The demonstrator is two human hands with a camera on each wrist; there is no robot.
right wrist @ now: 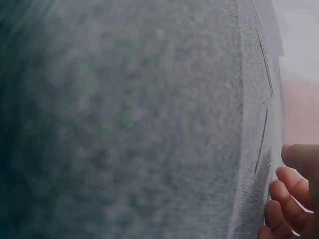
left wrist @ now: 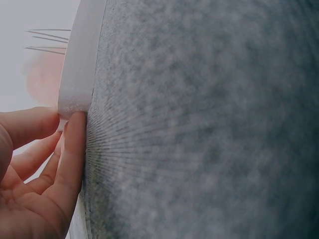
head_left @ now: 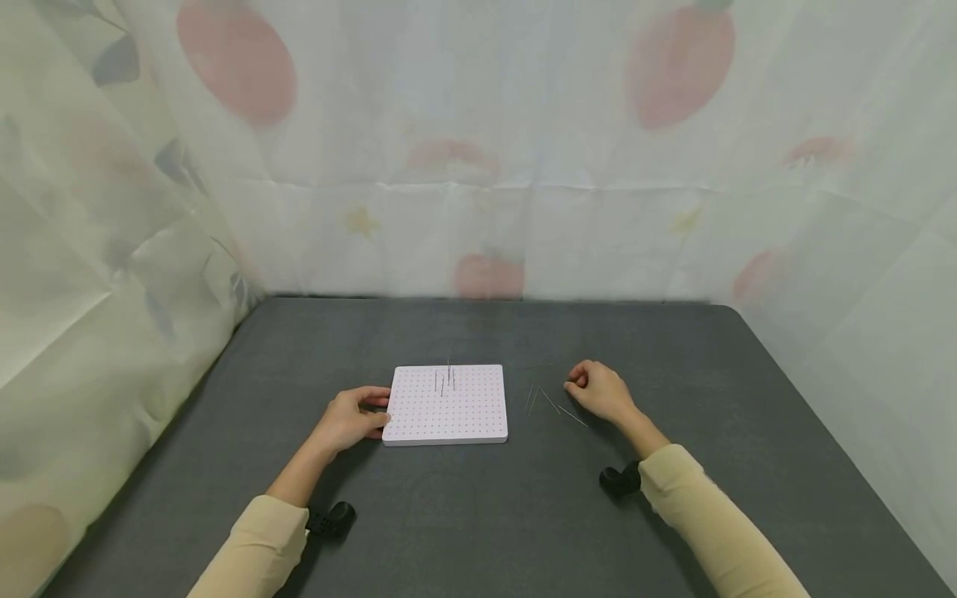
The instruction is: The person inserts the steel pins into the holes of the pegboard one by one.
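A white perforated board [head_left: 471,415] lies on the dark table. Several thin metal pins [head_left: 442,384] stand upright in its holes, towards the back. At the board's left edge, my left hand [head_left: 351,422] grips it, and the left wrist view shows the thumb and a finger [left wrist: 73,149] at the board's corner [left wrist: 75,102]. To the right of the board, several loose pins [head_left: 549,399] lie on the table. My right hand [head_left: 598,390] is just beyond them with curled fingers [right wrist: 286,196]; whether a thin pin is between its fingertips cannot be made out.
The dark grey table [head_left: 463,531] extends around the board. A pale patterned curtain [head_left: 478,232] hangs behind the table, with more cloth [head_left: 97,316] along the left side. Each wrist wears a small black camera [head_left: 619,480].
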